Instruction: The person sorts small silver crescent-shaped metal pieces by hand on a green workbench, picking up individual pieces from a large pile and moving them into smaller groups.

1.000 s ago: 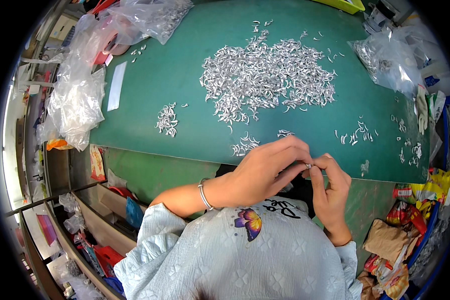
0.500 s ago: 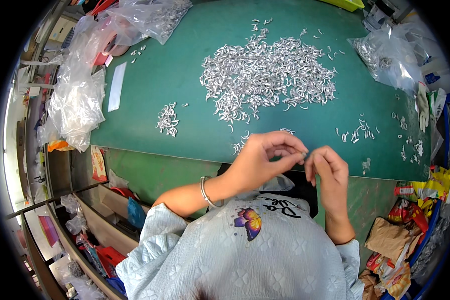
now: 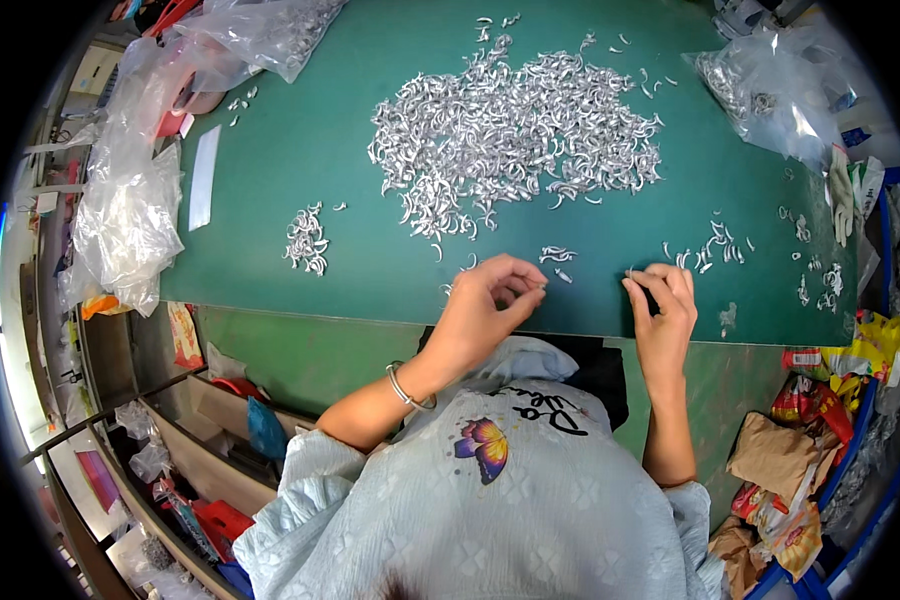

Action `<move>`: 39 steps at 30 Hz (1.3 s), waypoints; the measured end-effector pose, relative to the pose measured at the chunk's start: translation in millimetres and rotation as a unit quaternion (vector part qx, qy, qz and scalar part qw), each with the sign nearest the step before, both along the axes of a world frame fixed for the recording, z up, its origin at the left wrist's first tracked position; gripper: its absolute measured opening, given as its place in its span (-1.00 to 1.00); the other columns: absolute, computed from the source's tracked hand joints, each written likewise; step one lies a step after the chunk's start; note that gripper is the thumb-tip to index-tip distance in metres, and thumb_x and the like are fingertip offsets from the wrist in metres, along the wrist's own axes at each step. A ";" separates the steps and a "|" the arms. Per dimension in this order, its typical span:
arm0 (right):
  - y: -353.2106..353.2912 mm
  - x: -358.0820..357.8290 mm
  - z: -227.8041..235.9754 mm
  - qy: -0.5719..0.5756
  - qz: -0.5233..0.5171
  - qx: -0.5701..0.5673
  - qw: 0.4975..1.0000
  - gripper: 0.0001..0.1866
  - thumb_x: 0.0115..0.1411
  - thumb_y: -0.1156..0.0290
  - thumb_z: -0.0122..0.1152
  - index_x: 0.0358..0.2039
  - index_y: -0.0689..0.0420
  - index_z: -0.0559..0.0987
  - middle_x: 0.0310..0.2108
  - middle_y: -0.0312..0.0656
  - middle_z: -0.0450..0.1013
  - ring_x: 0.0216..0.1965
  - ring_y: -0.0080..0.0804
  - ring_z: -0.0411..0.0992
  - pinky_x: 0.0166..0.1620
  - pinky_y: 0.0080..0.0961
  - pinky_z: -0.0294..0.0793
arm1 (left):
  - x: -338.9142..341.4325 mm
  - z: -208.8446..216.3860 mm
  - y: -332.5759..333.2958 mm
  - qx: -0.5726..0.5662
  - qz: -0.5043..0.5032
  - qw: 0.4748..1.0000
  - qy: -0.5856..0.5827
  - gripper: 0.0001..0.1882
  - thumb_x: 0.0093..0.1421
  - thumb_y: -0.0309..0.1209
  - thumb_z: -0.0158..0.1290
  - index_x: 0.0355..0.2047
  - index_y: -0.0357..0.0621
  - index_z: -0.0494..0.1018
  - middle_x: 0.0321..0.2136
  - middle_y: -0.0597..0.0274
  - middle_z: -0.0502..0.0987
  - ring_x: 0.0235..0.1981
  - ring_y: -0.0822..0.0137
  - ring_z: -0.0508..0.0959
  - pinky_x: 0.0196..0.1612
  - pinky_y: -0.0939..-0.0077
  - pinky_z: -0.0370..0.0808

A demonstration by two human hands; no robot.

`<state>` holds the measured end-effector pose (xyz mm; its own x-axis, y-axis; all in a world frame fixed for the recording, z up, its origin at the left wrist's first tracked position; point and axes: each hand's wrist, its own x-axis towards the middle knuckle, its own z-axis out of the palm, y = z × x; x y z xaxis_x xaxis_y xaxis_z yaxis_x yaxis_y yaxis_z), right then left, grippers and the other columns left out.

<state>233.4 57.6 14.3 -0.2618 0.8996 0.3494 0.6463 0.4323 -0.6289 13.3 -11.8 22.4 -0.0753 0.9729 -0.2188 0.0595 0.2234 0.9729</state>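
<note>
My left hand (image 3: 490, 308) is over the near edge of the green table (image 3: 340, 130), thumb and forefinger pinched together; whatever lies between the tips is too small to make out. Further right, my right hand (image 3: 667, 318) is also closed in a pinch, with a tiny silvery bit at its fingertips that I cannot make out clearly. A small row of curved silver metal pieces (image 3: 557, 255) lies between the hands, and a single metal piece (image 3: 563, 276) sits just nearer. Beyond them spreads a large heap of the same curved pieces (image 3: 510, 130). More pieces are partly hidden behind my left hand.
Small groups of silver pieces lie at left (image 3: 306, 240) and right (image 3: 715, 245). Clear plastic bags (image 3: 125, 215) and a white strip (image 3: 204, 178) are on the left. Another bag of pieces (image 3: 770, 95) stands far right. Open drawers (image 3: 210, 430) and a box of wrappers (image 3: 780, 470) flank me.
My hands, close together before, have drawn apart: the left moved left, the right forward a little. The whole view has also shifted slightly. A single piece now shows between the hands.
</note>
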 end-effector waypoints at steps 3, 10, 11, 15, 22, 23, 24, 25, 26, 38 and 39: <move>-8.4 -10.2 -4.9 0.009 0.072 -0.019 0.997 -0.87 -0.03 0.59 0.40 -0.41 0.24 0.64 -0.41 -0.21 0.49 -0.32 -0.24 0.40 -0.24 -0.36 0.34 | -14.3 -3.4 -5.3 0.001 0.040 0.998 0.054 -0.83 0.20 -0.65 0.13 -0.18 -0.28 0.53 -0.36 0.38 0.55 -0.35 0.61 0.52 -0.33 0.73 0.42; -26.3 -55.6 -16.0 -0.003 0.175 0.020 0.984 -0.80 -0.07 0.50 0.43 -0.37 0.16 0.63 -0.37 -0.30 0.44 -0.32 -0.31 0.36 -0.25 -0.35 0.26 | -47.7 -16.9 -19.5 0.030 0.163 0.980 0.114 -0.84 0.16 -0.61 0.15 -0.23 -0.26 0.58 -0.42 0.33 0.57 -0.53 0.60 0.37 -0.46 0.69 0.33; -28.1 -64.8 -17.3 -0.010 0.178 0.026 0.984 -0.80 -0.06 0.50 0.43 -0.37 0.17 0.63 -0.37 -0.30 0.43 -0.31 -0.30 0.35 -0.25 -0.35 0.25 | -48.7 -16.8 -20.5 0.030 0.168 0.978 0.120 -0.84 0.15 -0.62 0.16 -0.23 -0.26 0.58 -0.43 0.32 0.56 -0.54 0.59 0.36 -0.46 0.68 0.33; -30.1 -82.2 -20.5 -0.012 0.177 0.021 0.984 -0.77 -0.05 0.51 0.41 -0.31 0.19 0.63 -0.37 -0.25 0.42 -0.31 -0.27 0.35 -0.25 -0.32 0.27 | -46.3 -13.5 -25.1 0.060 0.166 0.972 0.158 -0.83 0.13 -0.61 0.17 -0.24 -0.25 0.59 -0.45 0.28 0.57 -0.54 0.53 0.40 -0.45 0.64 0.35; -40.5 -64.9 4.3 0.119 0.173 -0.126 0.969 -0.64 -0.03 0.65 0.37 -0.16 0.29 0.60 -0.33 -0.07 0.52 -0.31 -0.12 0.45 -0.23 -0.30 0.44 | -20.6 -3.3 -25.6 -0.001 0.058 0.998 0.024 -0.86 0.15 -0.63 0.19 -0.25 -0.34 0.58 -0.38 0.31 0.60 -0.43 0.63 0.47 -0.37 0.73 0.41; -42.4 -64.4 5.1 0.112 0.198 -0.107 0.968 -0.62 -0.02 0.68 0.36 -0.12 0.31 0.58 -0.29 -0.03 0.54 -0.31 -0.14 0.48 -0.24 -0.35 0.47 | -15.1 -1.9 -22.9 -0.053 0.048 0.997 -0.043 -0.85 0.16 -0.62 0.20 -0.24 -0.36 0.57 -0.37 0.29 0.60 -0.41 0.62 0.50 -0.34 0.72 0.46; -43.4 -62.6 5.7 0.111 0.190 -0.113 0.969 -0.62 -0.02 0.69 0.35 -0.12 0.31 0.58 -0.29 -0.03 0.54 -0.32 -0.15 0.49 -0.25 -0.36 0.48 | -10.7 -4.0 -20.6 -0.064 0.032 0.993 -0.099 -0.84 0.16 -0.59 0.22 -0.23 -0.36 0.57 -0.35 0.25 0.61 -0.37 0.58 0.55 -0.31 0.69 0.51; -44.2 -60.5 6.2 0.110 0.182 -0.120 0.970 -0.62 -0.02 0.70 0.35 -0.12 0.31 0.58 -0.30 -0.03 0.55 -0.34 -0.16 0.49 -0.26 -0.37 0.48 | -6.7 -4.1 -17.8 -0.074 0.032 0.990 -0.114 -0.84 0.16 -0.57 0.23 -0.23 -0.36 0.57 -0.34 0.24 0.62 -0.35 0.57 0.56 -0.31 0.68 0.52; -44.2 -58.9 6.2 0.108 0.174 -0.127 0.970 -0.62 -0.02 0.71 0.34 -0.12 0.31 0.58 -0.30 -0.03 0.55 -0.35 -0.16 0.50 -0.27 -0.38 0.49 | -3.6 -4.0 -15.7 -0.084 0.034 0.988 -0.129 -0.83 0.17 -0.56 0.24 -0.23 -0.35 0.57 -0.33 0.24 0.62 -0.33 0.56 0.57 -0.31 0.68 0.53; 8.8 1.3 -17.7 -0.187 -0.086 0.103 0.973 -0.82 0.13 0.58 0.28 -0.21 0.18 0.64 -0.22 -0.17 0.50 -0.18 -0.22 0.41 -0.08 -0.32 0.33 | -19.5 -17.9 -21.3 0.211 -0.051 0.884 0.414 -0.72 0.04 -0.53 0.24 -0.19 -0.15 0.54 -0.04 0.18 0.49 0.07 0.09 0.42 0.10 0.08 0.24; 9.7 0.6 -15.9 -0.205 -0.103 0.113 0.967 -0.80 0.13 0.56 0.28 -0.20 0.17 0.63 -0.20 -0.18 0.50 -0.16 -0.21 0.40 -0.06 -0.30 0.31 | -20.5 -19.9 -22.9 0.214 -0.061 0.880 0.419 -0.72 0.05 -0.53 0.24 -0.19 -0.15 0.54 -0.05 0.18 0.49 0.06 0.09 0.43 0.11 0.06 0.23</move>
<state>234.0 67.3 -1.7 -0.2440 0.8598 0.4485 0.9077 0.3653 -0.2066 -7.2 -34.8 2.5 0.0746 0.9649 0.2518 0.7942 -0.2102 0.5701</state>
